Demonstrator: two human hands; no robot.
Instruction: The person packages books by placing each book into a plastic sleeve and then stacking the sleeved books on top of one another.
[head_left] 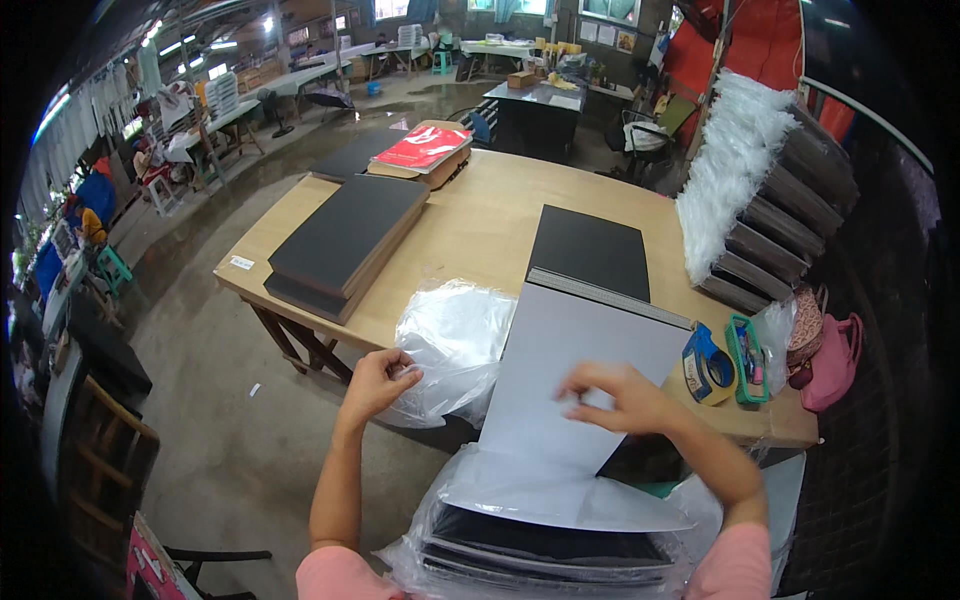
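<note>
My left hand hovers at the left edge of a pile of clear plastic sleeves, fingers curled toward the thumb. Whatever may be between them, if anything, cannot be made out. Over a large pale grey sheet is my right hand, its fingers bent and smeared by motion. The sheet's far edge meets a grey stack edge beside a black board. Its near end overlaps a pile of black boards in clear plastic close to my body.
Stacked black boards and a red-topped packet occupy the table's far left. At right are a blue tape dispenser, a green tray of small items, a pink bag and a tall pile of plastic-wrapped boards. Other people sit far left.
</note>
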